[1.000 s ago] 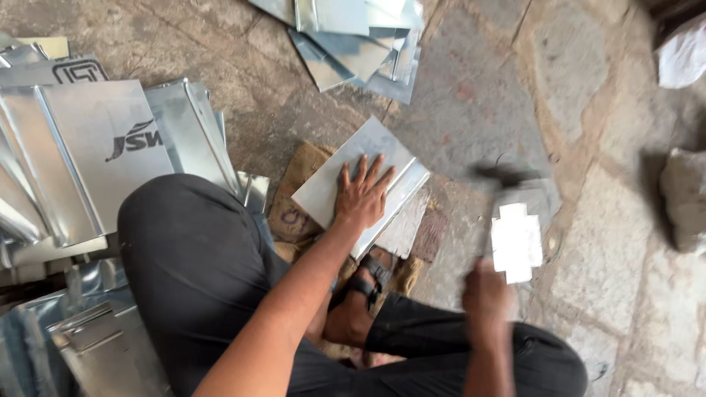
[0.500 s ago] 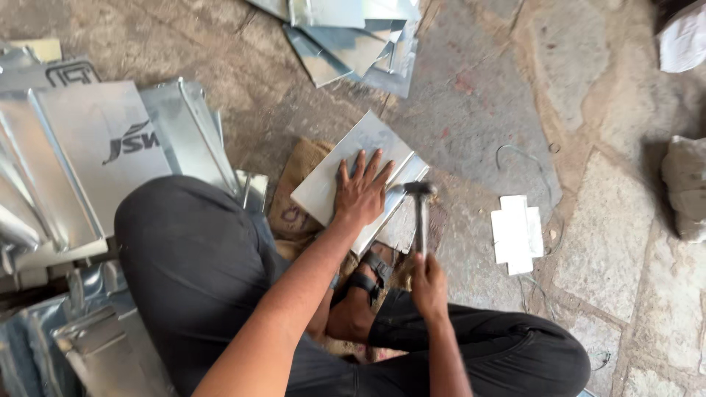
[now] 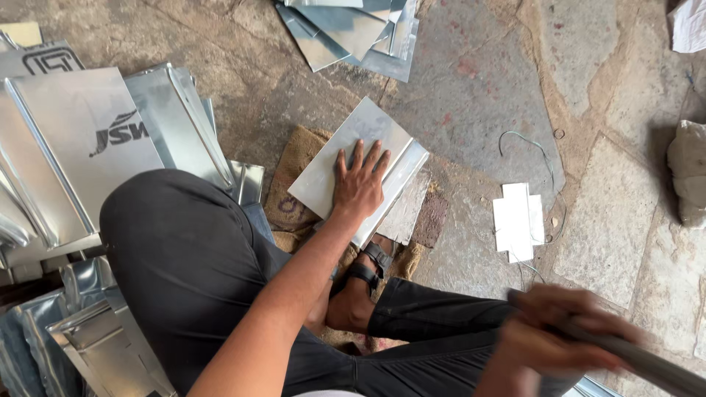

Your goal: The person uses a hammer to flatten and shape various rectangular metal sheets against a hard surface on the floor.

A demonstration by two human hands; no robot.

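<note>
My left hand (image 3: pixel 358 184) lies flat, fingers spread, on a folded sheet-metal piece (image 3: pixel 346 151) that rests on a metal block and brown sacking (image 3: pixel 290 195) on the stone floor. My right hand (image 3: pixel 555 334), blurred at the lower right, is closed around a hammer handle (image 3: pixel 647 360); the hammer head is out of frame. The hammer is raised well away from the sheet. My knee in dark trousers (image 3: pixel 184 250) fills the lower left, and my sandalled foot (image 3: pixel 364 276) sits just below the sheet.
Folded metal sheets (image 3: pixel 81 147) are stacked at the left, more (image 3: pixel 353 29) lie at the top centre. A white cross-shaped cut-out (image 3: pixel 518 220) and a thin wire (image 3: pixel 533 151) lie on the stone floor at right. A grey sack (image 3: pixel 687 173) sits at the right edge.
The hammer struck the sheet's right edge half a second ago; my right hand has since swung it back down to the lower right. My left hand stays pressed on the sheet.
</note>
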